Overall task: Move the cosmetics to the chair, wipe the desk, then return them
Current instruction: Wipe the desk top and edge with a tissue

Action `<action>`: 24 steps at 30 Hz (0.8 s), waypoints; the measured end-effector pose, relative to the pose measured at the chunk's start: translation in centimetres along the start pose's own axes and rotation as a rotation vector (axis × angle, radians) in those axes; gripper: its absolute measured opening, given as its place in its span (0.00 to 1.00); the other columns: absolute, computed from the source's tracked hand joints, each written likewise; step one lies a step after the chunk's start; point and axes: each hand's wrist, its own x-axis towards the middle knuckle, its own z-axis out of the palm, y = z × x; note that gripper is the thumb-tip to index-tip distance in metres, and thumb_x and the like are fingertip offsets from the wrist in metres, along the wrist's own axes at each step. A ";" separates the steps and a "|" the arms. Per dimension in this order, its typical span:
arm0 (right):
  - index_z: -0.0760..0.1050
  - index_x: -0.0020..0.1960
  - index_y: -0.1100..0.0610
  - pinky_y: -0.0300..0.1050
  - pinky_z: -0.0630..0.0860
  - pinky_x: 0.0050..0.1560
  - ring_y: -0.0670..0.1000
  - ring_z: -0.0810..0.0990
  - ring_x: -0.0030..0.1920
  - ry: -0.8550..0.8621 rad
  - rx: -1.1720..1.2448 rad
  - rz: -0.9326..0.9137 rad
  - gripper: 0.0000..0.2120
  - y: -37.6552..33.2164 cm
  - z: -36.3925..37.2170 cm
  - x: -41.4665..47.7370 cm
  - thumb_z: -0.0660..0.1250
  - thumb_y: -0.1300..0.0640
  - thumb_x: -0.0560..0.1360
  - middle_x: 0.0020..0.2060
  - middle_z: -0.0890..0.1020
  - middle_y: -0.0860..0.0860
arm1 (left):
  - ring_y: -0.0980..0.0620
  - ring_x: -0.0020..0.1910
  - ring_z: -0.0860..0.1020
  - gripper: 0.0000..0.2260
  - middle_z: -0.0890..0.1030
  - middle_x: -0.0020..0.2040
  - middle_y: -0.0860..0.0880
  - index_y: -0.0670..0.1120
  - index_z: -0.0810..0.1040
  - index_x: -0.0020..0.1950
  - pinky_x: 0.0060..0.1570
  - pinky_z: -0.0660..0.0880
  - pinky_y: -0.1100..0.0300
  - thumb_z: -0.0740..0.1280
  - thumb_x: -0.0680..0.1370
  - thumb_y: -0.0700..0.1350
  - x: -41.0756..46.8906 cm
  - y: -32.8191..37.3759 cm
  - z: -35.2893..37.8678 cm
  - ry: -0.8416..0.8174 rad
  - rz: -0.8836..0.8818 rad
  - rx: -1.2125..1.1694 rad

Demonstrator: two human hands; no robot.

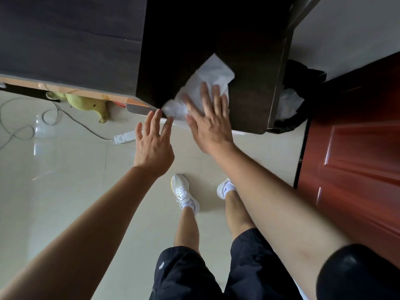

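Right hand: the right hand (pixel 208 118) lies flat, palm down, fingers straight and slightly spread, pressing on a white paper towel (pixel 213 72). It grasps nothing. The edges of the hand are blurred.
Left hand: the left hand (pixel 153 144) is released, fingers straight and fanned, holding nothing. Its fingertips reach the near left corner of the desk (pixel 194 40); whether they touch it cannot be told.
Paper towel: crumpled and spread on the desk top by that near left corner. Its long axis runs on a diagonal, from the corner toward the desk's far right. The near end reaches the front edge and seems to lap over it; the far end lies flat, beyond the right fingertips.
Desk: dark brown wood, nearly black on top.
Left of the desk: a dark grey wood-grain panel (pixel 65 33) stands against it.
Right of the desk: a bin with a black liner (pixel 305 70) sits close against the desk's side, white paper inside. Past it stands a red-brown door (pixel 355 148).
Floor left of the desk: a yellow-green plush toy (pixel 86 102), a white power strip (pixel 125 137) and a looping grey cable (pixel 21 131) on pale glossy tiles (pixel 65 180).
In front of the desk: white sneakers (pixel 181 191) and black shorts (pixel 190 278).
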 end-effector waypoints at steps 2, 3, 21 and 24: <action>0.54 0.81 0.42 0.61 0.46 0.79 0.64 0.46 0.81 -0.022 -0.022 -0.056 0.24 2.1 0.1 -3.1 0.49 0.45 0.86 0.82 0.50 0.58 | 0.38 0.79 0.53 0.30 0.58 0.79 0.37 0.42 0.63 0.77 0.74 0.54 0.38 0.60 0.74 0.34 0.2 0.2 -0.1 -0.005 -0.006 0.004; 0.54 0.81 0.42 0.61 0.47 0.79 0.64 0.46 0.81 -0.031 -0.040 -0.063 0.24 3.8 0.0 -4.7 0.50 0.45 0.86 0.82 0.51 0.57 | 0.38 0.79 0.53 0.30 0.59 0.79 0.37 0.42 0.63 0.77 0.74 0.54 0.38 0.60 0.74 0.34 0.4 0.3 -0.1 -0.003 -0.010 0.006; 0.46 0.83 0.48 0.61 0.46 0.80 0.65 0.45 0.81 -0.039 -0.091 -0.112 0.27 -4.8 1.2 -0.2 0.48 0.48 0.85 0.82 0.48 0.56 | 0.47 0.81 0.46 0.32 0.49 0.82 0.46 0.43 0.55 0.80 0.77 0.49 0.41 0.56 0.75 0.35 -1.1 -4.3 -0.5 -0.043 -0.165 -0.052; 0.46 0.83 0.49 0.60 0.46 0.80 0.64 0.45 0.81 -0.052 -0.091 -0.118 0.27 -3.9 1.1 -0.8 0.48 0.49 0.86 0.82 0.48 0.56 | 0.46 0.81 0.46 0.32 0.50 0.82 0.46 0.44 0.56 0.80 0.77 0.49 0.40 0.55 0.75 0.35 -1.1 -4.0 -0.7 -0.067 -0.119 -0.039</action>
